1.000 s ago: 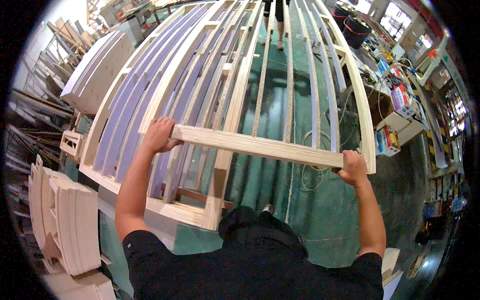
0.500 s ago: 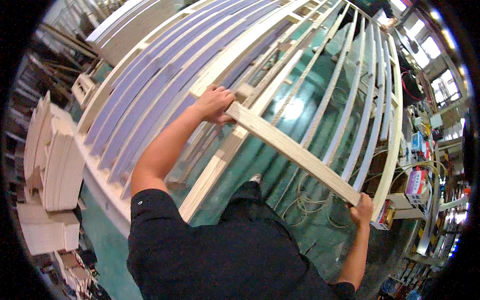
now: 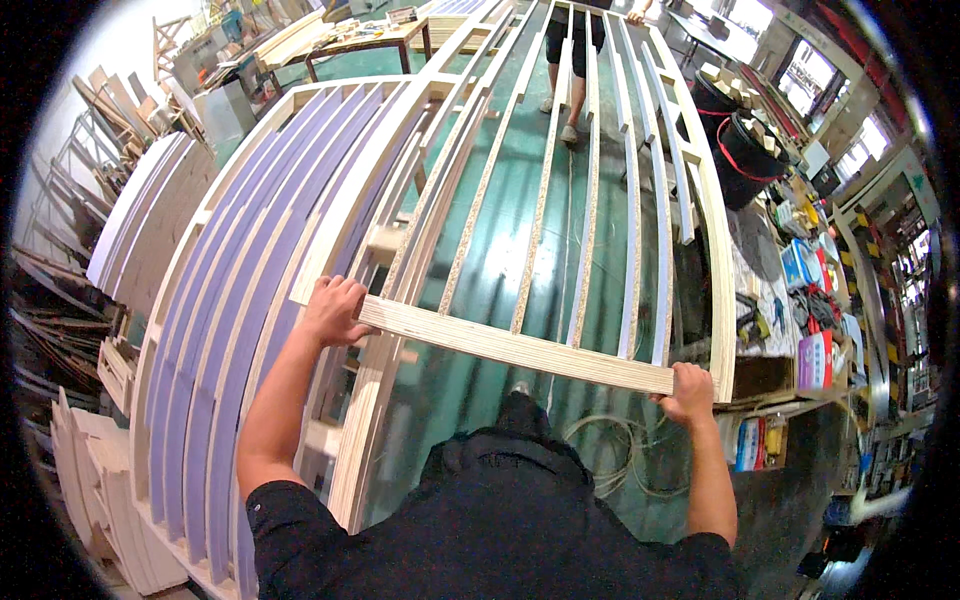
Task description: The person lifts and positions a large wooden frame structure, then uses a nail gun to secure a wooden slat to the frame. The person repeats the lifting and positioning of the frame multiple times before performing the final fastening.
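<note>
A large slatted wooden frame (image 3: 520, 349) stretches away from me, held up above the floor. Around the left end of its near crosspiece my left hand (image 3: 335, 312) is closed. The crosspiece's right end is in my right hand (image 3: 688, 393), fingers wrapped over it. Long narrow slats (image 3: 541, 225), some with purplish faces, run from this crosspiece to the far end. There a person (image 3: 573, 60) stands, with a hand (image 3: 636, 17) at the frame's far right corner.
To my left lies another frame with purple slats (image 3: 235, 260). Pale curved boards (image 3: 120, 500) are stacked at lower left. A coiled hose (image 3: 625, 455) lies on the green floor near my right side. Black bins (image 3: 750, 158) and a cluttered bench (image 3: 800, 270) stand along the right.
The held frame has swung to point more straight ahead, and its near crosspiece now lies more level across my view. Both hands keep their grip. The person at the far end shows more fully.
</note>
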Demonstrator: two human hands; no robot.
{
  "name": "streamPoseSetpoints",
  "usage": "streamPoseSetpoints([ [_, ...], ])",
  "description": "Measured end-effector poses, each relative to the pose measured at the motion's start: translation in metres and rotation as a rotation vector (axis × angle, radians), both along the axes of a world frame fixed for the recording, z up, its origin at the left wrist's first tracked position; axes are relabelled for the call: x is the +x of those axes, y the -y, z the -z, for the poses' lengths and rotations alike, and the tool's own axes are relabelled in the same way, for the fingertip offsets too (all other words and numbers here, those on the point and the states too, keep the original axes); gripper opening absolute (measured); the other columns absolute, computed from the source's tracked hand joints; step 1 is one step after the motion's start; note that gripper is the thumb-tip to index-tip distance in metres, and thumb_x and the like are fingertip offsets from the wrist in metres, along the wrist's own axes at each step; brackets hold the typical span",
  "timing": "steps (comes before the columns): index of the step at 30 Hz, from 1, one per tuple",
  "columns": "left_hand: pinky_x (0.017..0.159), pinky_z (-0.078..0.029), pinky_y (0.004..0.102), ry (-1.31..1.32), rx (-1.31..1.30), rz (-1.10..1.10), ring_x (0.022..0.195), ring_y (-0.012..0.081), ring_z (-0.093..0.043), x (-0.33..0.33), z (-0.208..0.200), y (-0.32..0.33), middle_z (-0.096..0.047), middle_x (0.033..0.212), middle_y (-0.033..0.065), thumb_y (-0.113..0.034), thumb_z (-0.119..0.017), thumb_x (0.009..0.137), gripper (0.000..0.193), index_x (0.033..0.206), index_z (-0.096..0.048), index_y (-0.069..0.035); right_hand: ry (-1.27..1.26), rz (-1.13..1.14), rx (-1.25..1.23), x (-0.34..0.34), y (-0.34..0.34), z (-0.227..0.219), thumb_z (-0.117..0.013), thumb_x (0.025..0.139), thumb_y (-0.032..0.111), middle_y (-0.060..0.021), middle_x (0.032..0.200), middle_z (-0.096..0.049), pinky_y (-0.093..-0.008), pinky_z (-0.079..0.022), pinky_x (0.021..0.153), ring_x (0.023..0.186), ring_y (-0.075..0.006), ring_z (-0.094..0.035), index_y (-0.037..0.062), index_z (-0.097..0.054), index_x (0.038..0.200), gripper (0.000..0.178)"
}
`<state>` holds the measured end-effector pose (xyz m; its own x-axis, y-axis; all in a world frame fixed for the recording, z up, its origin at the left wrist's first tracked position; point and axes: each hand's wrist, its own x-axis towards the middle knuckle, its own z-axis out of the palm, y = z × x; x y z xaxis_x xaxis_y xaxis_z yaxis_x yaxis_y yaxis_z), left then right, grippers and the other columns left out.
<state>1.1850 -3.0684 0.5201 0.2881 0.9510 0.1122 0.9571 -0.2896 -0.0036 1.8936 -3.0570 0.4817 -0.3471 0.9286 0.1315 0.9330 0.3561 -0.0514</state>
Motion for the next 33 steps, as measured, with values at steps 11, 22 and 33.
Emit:
streamPoseSetpoints([
  [11,0.093,-0.041,0.0455,-0.043,-0.002,0.042,0.104,0.0285,-0.059,-0.016,0.007,-0.332,-0.061,0.102,0.0074,-0.051,-0.086,0.067,0.060,0.105,-0.063,-0.011,-0.057,-0.009,-0.006,-0.019,-0.321,0.003,-0.092,0.056,0.037,-0.0121,0.096,-0.064,-0.0474,-0.045,0.084,0.095,-0.0358,-0.060,0.0044,-0.062,0.105,0.066],
  [22,0.094,-0.040,0.0458,-0.060,-0.054,0.018,0.103,0.0293,-0.058,-0.039,0.020,-0.678,-0.063,0.104,0.0078,-0.052,-0.087,0.065,0.065,0.109,-0.063,-0.011,-0.022,0.046,-0.073,-0.050,-0.659,0.017,-0.091,0.058,0.039,-0.0105,0.095,-0.063,-0.0452,-0.045,0.085,0.095,-0.0323,-0.061,0.0081,-0.062,0.101,0.061],
  [33,0.093,-0.040,0.0467,-0.060,-0.187,-0.033,0.105,0.0300,-0.058,-0.050,0.036,-1.003,-0.062,0.103,0.0088,-0.056,-0.086,0.065,0.066,0.106,-0.063,-0.010,-0.113,0.078,-0.112,-0.070,-0.996,0.033,-0.091,0.058,0.034,-0.0113,0.101,-0.066,-0.0445,-0.043,0.091,0.102,-0.0335,-0.061,0.0073,-0.064,0.102,0.058],
])
